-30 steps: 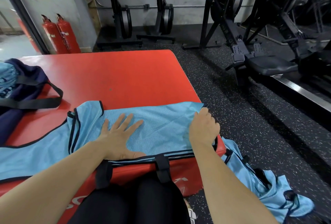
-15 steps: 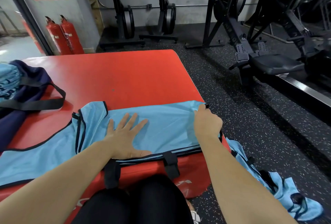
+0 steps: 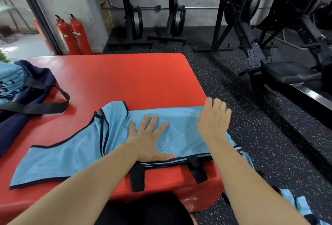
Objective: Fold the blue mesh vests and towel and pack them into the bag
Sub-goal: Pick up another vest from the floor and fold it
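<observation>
A light blue mesh vest (image 3: pixel 71 158) edged in dark binding lies spread across the near side of a red padded vinyl platform (image 3: pixel 134 77), its right end running off the platform's right edge. The left hand (image 3: pixel 147 140) rests flat on the middle of the vest, fingers straight and splayed, palm pressing the fabric down and grasping nothing. The right hand (image 3: pixel 213 118), seen from the back, is at the vest's far right corner. Its fingers are curled down and clenched on the fabric's edge, which lifts slightly toward it. At the platform's left edge sits an open dark navy cloth bag (image 3: pixel 36 81), with a black webbing strap (image 3: pixel 36 109) looping out onto the red surface. Folded light blue cloths (image 3: pixel 10 81) with dark print show inside its mouth. More light blue mesh fabric (image 3: pixel 303 206) lies crumpled on the speckled black rubber floor (image 3: pixel 251 135) by the platform's near right corner, partly hidden behind the right forearm. Two black handle straps (image 3: pixel 137 178) hang on the platform's front face, just under the vest's near hem. Against the far wall stand two red fire extinguishers (image 3: pixel 73 36) and black upright exercise machines (image 3: pixel 174 20). A black rowing machine (image 3: pixel 287 73) sits to the right.
</observation>
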